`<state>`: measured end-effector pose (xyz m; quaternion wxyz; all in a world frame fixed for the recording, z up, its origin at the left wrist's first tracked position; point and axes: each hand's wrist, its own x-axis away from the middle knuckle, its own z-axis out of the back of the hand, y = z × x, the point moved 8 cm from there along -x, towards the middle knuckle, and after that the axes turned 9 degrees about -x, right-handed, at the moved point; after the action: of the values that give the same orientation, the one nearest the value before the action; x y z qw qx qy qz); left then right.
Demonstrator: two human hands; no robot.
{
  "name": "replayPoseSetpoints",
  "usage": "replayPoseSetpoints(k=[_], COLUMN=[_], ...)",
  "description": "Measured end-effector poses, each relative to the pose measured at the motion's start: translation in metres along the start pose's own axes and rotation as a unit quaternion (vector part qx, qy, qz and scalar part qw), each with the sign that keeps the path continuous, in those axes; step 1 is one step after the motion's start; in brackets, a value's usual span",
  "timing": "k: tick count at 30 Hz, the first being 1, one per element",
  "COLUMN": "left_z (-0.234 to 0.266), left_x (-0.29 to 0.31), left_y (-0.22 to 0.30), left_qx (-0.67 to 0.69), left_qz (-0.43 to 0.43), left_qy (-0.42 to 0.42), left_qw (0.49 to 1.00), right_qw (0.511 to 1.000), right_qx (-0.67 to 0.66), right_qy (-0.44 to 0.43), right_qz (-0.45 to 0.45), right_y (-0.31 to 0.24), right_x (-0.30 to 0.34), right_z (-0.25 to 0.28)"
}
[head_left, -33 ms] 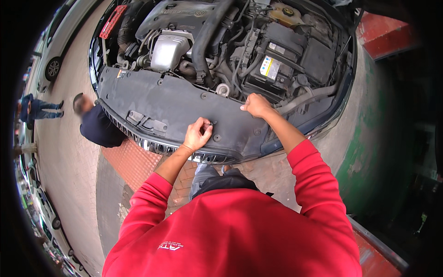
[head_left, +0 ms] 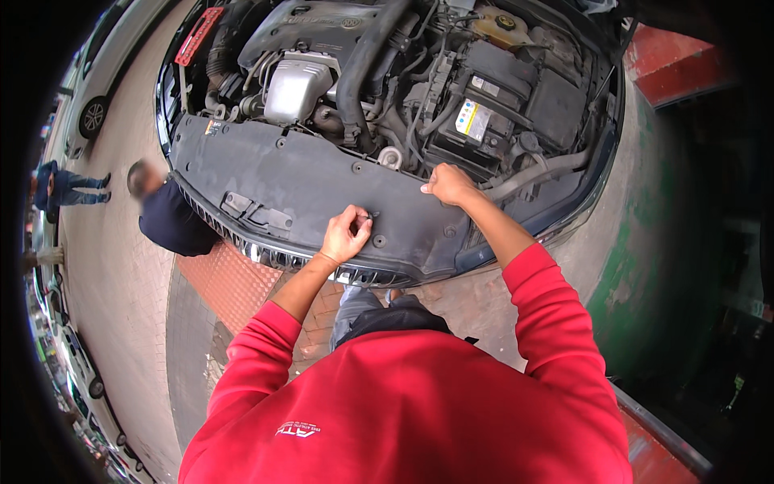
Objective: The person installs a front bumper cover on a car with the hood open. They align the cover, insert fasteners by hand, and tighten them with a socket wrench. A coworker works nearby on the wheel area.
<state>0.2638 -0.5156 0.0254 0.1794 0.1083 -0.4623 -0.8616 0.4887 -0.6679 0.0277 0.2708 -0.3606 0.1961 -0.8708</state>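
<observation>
A broad black plastic cover panel [head_left: 314,173] spans the front of a car's open engine bay. Over its front part, my left hand [head_left: 347,234] is closed in a pinch. A small dark piece [head_left: 372,215] shows at those fingertips, too small to name surely. Close by on the cover is a round fastener [head_left: 380,240]. Farther right, my right hand [head_left: 451,185] is closed at the cover's rear edge, beside the battery [head_left: 472,121]. Its curled fingers hide what they grip, if anything.
Behind the cover lie the engine [head_left: 298,89], a thick black hose [head_left: 351,89] and a coolant tank [head_left: 500,28]. A person in dark clothes [head_left: 176,216] is low by the grille at left. Another person [head_left: 68,189] and a parked car [head_left: 113,64] are beyond.
</observation>
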Motion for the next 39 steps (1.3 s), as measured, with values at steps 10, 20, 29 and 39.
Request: replayPoseSetpoints(k=[10,20,29,39], left_z=[0.004,-0.003,-0.024,-0.055], left_x=[-0.005,0.001,0.006,0.0], left_y=[0.017,0.042,0.053,0.054], left_qx=[-0.069,-0.111,-0.325,-0.429], left_qz=[-0.037,-0.114,-0.092,0.044], left_qy=[-0.036,-0.165,-0.319,-0.367], left_qw=[0.996,0.973,0.886,0.824], right_qw=[0.999,0.995,0.968,0.99], right_qx=[-0.024,-0.064,-0.187,-0.068], right_qy=[0.023,0.061,0.141,-0.004], right_qz=[0.014,0.044,0.087,0.121], right_y=[0.006,0.008,0.013,-0.032], right_x=[0.007,0.011,0.068,0.118], right_z=[-0.006,-0.005,-0.029,-0.105])
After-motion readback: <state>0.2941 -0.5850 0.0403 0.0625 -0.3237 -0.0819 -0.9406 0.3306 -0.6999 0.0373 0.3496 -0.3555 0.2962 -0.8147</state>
